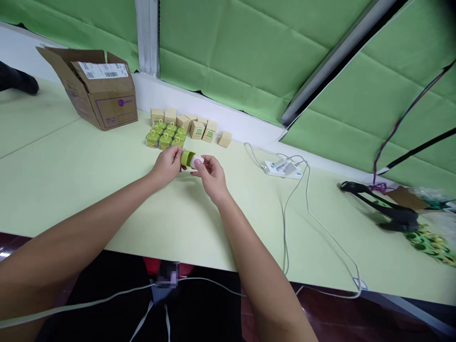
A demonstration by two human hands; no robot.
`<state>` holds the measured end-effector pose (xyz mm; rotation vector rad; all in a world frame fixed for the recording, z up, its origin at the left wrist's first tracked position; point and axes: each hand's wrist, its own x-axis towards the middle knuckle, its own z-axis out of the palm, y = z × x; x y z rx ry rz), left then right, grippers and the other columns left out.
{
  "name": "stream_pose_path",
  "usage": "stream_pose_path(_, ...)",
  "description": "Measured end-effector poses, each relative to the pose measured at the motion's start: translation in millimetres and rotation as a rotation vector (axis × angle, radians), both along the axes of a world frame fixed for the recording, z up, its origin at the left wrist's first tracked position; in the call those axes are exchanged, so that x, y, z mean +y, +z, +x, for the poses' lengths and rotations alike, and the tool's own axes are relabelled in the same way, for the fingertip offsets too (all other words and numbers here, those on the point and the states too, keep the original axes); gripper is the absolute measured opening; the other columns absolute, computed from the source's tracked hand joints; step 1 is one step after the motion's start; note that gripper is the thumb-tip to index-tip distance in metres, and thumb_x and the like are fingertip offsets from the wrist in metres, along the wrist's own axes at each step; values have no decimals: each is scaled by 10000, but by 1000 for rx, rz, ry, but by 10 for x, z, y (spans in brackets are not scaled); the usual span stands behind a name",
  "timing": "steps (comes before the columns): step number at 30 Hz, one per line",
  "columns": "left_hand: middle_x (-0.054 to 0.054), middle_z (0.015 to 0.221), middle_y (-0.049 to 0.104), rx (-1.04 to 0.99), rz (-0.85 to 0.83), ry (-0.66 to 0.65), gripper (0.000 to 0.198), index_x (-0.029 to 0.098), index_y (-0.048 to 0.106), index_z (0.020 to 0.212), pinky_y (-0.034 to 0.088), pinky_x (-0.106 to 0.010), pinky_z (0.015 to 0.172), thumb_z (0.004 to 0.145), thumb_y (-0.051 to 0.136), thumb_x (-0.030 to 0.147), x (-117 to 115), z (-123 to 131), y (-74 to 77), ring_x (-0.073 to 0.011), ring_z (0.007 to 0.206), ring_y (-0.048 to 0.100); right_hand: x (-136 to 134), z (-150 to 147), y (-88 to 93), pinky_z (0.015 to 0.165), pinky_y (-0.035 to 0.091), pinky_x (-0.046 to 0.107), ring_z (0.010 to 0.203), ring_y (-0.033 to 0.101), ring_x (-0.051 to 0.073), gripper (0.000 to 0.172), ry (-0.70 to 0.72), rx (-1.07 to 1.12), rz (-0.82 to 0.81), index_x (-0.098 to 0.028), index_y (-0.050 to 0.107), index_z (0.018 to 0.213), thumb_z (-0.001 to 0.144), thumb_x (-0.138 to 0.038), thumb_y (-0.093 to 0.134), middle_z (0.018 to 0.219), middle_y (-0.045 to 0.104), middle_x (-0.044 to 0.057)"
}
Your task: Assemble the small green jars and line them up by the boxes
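Above the pale green table, my left hand (167, 166) is closed on a small green case (187, 157), turned sideways. My right hand (213, 178) pinches a small whitish-pink block (196, 161) at the case's right end. I cannot tell whether the block sits partly inside the case. Just beyond my left hand stand several small clear containers with green lids and yellow loops (165, 139), set close together in rows. Behind and beside them are several small tan cardboard boxes (209, 131), some with a green square on the side.
A large open cardboard box (103, 92) stands at the back left. To the right lie a white power strip (283, 168) and loose white cables (308, 209). A black stand-like object (388, 206) and several green ring-shaped pieces (429, 244) are at the far right.
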<state>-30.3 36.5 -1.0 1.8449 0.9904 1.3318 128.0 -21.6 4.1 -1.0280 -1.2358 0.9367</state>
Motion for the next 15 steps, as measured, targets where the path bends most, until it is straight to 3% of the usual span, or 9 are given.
stream_pose_path(10,18,565,560,26,37,14,341,213,496,758,404,-261,530,1037,459,406,-46,-16,23,-126,517,522,-34,-16,40,716,653,316,897,725,180,567,12,41,-29,-241,593,1045,752,-695,766,1042,690,37)
stream_pose_path(15,36,610,552,-218,-149,-144,330,210,534,851,452,-250,493,985,577,509,-60,61,-32,-114,503,532,-39,-46,36,844,663,380,829,744,165,586,33,109,-26,-232,582,1030,720,-673,812,1069,686,36)
